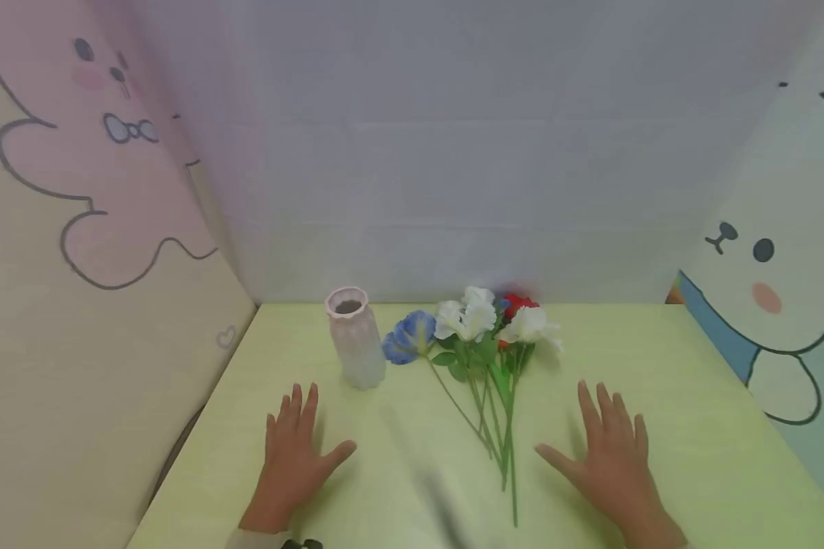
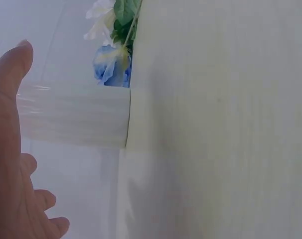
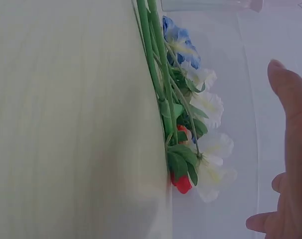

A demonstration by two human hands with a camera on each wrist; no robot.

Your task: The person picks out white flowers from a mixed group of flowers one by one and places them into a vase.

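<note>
A ribbed vase [image 1: 358, 343], pink at the top and fading to white, stands upright on the table at the back left. To its right lies a bunch of artificial flowers: a blue flower [image 1: 412, 337], white flowers [image 1: 477, 314] and a red flower [image 1: 519, 304], their green stems [image 1: 510, 442] pointing toward the front. My left hand [image 1: 294, 454] is spread palm down just in front of the vase, holding nothing. On the other side, my right hand [image 1: 611, 461] is spread likewise, to the right of the stems, also holding nothing.
The pale yellow table [image 1: 412, 480] runs back to a light cloth wall [image 1: 453, 168]. Cartoon-printed panels flank it, a pink figure [image 1: 130, 175] at left and a white one [image 1: 762, 290] at right. A blurred dark streak [image 1: 439, 499] crosses the front middle of the head view.
</note>
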